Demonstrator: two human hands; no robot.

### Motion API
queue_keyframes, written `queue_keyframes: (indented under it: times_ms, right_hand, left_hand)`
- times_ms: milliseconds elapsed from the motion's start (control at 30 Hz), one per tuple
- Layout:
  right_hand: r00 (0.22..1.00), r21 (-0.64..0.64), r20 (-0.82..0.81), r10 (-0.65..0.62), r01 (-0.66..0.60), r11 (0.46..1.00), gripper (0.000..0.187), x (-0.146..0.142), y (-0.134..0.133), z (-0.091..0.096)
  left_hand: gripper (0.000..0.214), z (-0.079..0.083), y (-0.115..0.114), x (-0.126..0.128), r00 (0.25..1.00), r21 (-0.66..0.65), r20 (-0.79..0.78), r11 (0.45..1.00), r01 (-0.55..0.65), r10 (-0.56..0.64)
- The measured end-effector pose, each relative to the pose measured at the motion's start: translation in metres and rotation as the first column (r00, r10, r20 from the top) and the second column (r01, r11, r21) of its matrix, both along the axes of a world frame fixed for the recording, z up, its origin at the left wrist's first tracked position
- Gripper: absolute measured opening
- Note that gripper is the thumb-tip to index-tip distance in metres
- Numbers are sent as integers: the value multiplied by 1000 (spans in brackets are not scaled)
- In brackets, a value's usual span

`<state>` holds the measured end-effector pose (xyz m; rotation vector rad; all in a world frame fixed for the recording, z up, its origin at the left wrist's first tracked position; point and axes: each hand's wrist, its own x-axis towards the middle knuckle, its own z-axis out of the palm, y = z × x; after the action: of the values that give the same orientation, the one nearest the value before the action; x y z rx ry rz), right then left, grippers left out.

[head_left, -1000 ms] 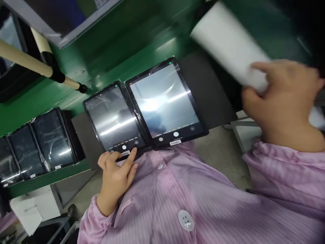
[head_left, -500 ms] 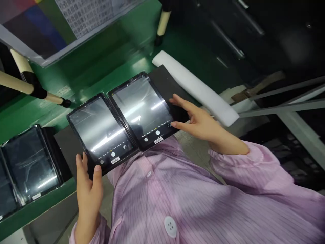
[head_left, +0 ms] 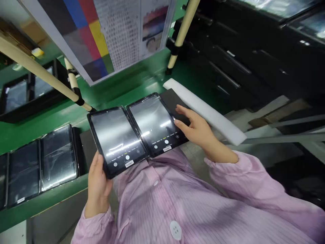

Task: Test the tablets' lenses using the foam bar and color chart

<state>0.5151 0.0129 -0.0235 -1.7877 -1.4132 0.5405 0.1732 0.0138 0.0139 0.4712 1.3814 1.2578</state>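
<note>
Left grip closed on left tablet, at its lower-left corner and edge. Right grip loose, fingers spread, nothing clasped; thumb and forefinger at the right edge of right tablet (contact there: can't tell). The two tablets lie side by side, long edges touching or nearly so, on a dark board at the front of the green surface. Both screens lit, camera-style controls along the bottom, white label below each, glare streaks across.

White slab slants just beyond the right grip, beside the board. Row of dark-screened tablets to the left, partly cut off by the picture edge. Black tray with two more screens farther back. Printed chart behind, color blocks plus small text; beige tubes either side. Wearer's smock pink, striped, buttoned.
</note>
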Motion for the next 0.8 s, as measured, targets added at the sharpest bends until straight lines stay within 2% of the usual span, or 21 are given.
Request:
queue_keyframes:
  times_ms: [67, 167, 233, 300, 400, 500, 600, 667, 733, 800]
  right_hand:
    - [998, 115, 46, 30, -35, 993, 50, -20, 10, 17]
    - [969, 155, 18, 246, -246, 957, 44, -53, 17, 42]
    - [909, 171, -22, 416, -406, 898, 48, -72, 16, 54]
    - [858, 252, -51, 511, -484, 838, 58, -86, 14, 63]
    - [831, 421, -196, 521, -408, 810, 66, -98, 13, 74]
    - [727, 457, -464, 506, -293, 840, 67, -98, 18, 84]
    - [634, 418, -619, 463, -232, 878, 69, -91, 29, 90]
    - [574, 411, -684, 451, -208, 888, 68, -86, 38, 90]
    - [503, 420, -734, 456, -191, 887, 65, -81, 46, 89]
    - [455, 425, -758, 468, -201, 883, 62, -78, 52, 87]
  left_hand:
    - [42, -1, -3, 2, 1000, 21, 14, 1000, -12, 12]
    - [43, 3, -11, -3, 999, 89, -6, 995, -46, 47]
    - [43, 10, -14, -8, 1000, 171, 1, 985, -15, 15]
    - [44, 22, -14, -8, 997, 264, 22, 963, 61, -69]
    - [43, 40, -8, 2, 983, 388, 27, 909, 155, -179]
    - [36, 51, 3, 22, 984, 505, 16, 851, 145, -177]
    - [31, 49, 11, 46, 999, 636, -19, 771, 33, -27]
    - [36, 42, 14, 59, 990, 723, -85, 691, -17, 113]
    - [56, 34, 14, 67, 956, 791, -221, 609, 59, 194]
    - [83, 30, 13, 70, 874, 784, -434, 568, 249, 217]
